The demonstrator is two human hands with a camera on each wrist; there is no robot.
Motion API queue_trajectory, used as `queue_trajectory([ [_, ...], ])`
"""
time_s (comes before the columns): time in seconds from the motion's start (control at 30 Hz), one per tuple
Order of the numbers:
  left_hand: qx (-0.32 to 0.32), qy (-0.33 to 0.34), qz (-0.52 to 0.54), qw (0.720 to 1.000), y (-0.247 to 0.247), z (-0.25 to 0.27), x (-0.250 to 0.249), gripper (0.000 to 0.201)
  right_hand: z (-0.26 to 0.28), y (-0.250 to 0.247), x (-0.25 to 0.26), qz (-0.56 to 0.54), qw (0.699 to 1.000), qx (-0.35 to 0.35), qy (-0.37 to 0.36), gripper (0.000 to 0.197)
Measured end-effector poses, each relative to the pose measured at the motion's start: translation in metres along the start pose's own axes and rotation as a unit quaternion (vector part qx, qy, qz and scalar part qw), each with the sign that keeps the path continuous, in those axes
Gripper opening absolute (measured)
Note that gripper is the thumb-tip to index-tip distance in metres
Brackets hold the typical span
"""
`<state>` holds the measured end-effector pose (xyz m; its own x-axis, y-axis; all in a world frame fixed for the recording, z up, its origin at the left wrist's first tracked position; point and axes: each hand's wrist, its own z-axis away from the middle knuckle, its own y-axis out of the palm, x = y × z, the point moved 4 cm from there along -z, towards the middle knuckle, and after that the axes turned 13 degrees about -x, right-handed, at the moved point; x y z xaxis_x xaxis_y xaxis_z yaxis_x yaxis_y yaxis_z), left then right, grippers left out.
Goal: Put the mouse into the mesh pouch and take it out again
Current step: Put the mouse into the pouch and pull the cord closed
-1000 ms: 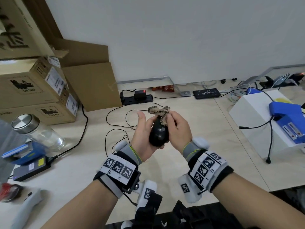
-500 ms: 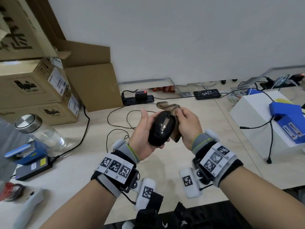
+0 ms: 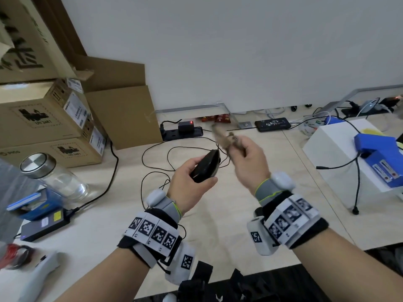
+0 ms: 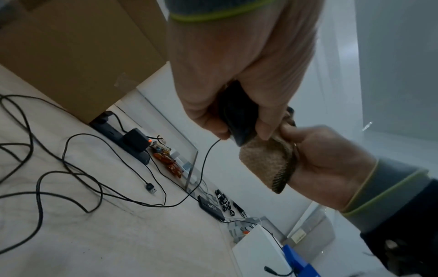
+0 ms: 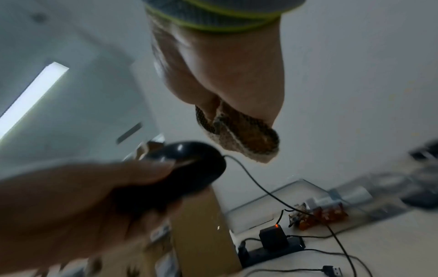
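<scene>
Freed from the mesh pouch (image 3: 225,138) since a second ago, the mouse (image 3: 205,166) sits gripped in the left hand (image 3: 189,182) above the counter (image 3: 218,214) while the right hand (image 3: 246,162) pinches the emptied pouch aside — best keeping the cord (image 4: 203,168) untangled.

"UN 3481" on upper cardboard box (image 3: 36,118); "PICO" on lower box (image 3: 50,152).

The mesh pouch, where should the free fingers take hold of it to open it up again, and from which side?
Take the mesh pouch at its dark-edged rim, coming from the mouse side. The right hand holds it bunched, so probably only that rim offers a loose edge to pinch and spread.
</scene>
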<state>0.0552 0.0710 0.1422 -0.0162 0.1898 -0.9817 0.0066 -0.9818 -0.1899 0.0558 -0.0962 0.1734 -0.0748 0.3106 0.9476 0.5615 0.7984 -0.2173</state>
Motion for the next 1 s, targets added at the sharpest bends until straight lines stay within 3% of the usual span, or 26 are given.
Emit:
queue_trajectory([
  [0.1, -0.063, 0.029, -0.09, 0.994, -0.001, -0.003, -0.001, 0.03, 0.035, 0.02, 0.011, 0.032, 0.983, 0.09, -0.155, 0.028],
  [0.17, -0.063, 0.047, -0.149, 0.986, -0.003, -0.004, -0.004, 0.01, 0.057, 0.029, 0.016, 0.047, 0.96, 0.123, -0.248, 0.028],
  [0.23, -0.062, 0.06, -0.191, 0.978, -0.007, -0.007, -0.004, 0.007, 0.068, 0.033, 0.015, 0.066, 0.94, 0.151, -0.298, 0.032],
  [0.3, -0.058, 0.064, -0.167, 0.982, -0.01, -0.007, -0.001, 0.012, 0.06, 0.03, 0.007, 0.073, 0.941, 0.15, -0.296, 0.032],
  [0.43, -0.049, 0.041, -0.102, 0.993, -0.004, -0.002, -0.002, 0.032, 0.027, 0.019, -0.004, 0.064, 0.987, 0.071, -0.126, 0.033],
  [0.53, -0.029, 0.033, -0.141, 0.989, -0.004, -0.004, 0.005, 0.019, 0.057, 0.029, 0.009, 0.063, 0.966, 0.104, -0.226, 0.032],
  [0.6, -0.014, 0.001, -0.125, 0.992, -0.008, -0.005, 0.01, 0.038, 0.08, 0.033, 0.012, 0.062, 0.948, 0.128, -0.286, 0.034],
  [0.63, -0.01, 0.007, -0.118, 0.993, -0.011, -0.006, 0.011, 0.036, 0.081, 0.033, 0.01, 0.062, 0.942, 0.132, -0.302, 0.037],
  [0.7, -0.017, 0.067, -0.157, 0.985, -0.01, -0.006, 0.002, 0.013, 0.067, 0.028, 0.007, 0.067, 0.941, 0.114, -0.311, 0.039],
  [0.77, -0.025, 0.062, -0.122, 0.99, -0.008, -0.005, -0.005, 0.025, 0.042, 0.02, 0.002, 0.064, 0.97, 0.07, -0.222, 0.039],
  [0.83, -0.013, 0.046, -0.063, 0.997, -0.006, -0.003, -0.006, 0.039, 0.019, 0.012, -0.01, 0.059, 0.997, 0.026, -0.038, 0.032],
  [0.9, 0.002, 0.039, -0.043, 0.998, -0.005, -0.003, -0.007, 0.043, 0.003, 0.005, -0.022, 0.001, 0.994, -0.012, 0.11, 0.028],
  [1.0, 0.008, 0.04, -0.013, 0.999, -0.005, -0.008, -0.01, 0.04, -0.012, -0.005, -0.03, -0.106, 0.973, -0.057, 0.199, 0.024],
])
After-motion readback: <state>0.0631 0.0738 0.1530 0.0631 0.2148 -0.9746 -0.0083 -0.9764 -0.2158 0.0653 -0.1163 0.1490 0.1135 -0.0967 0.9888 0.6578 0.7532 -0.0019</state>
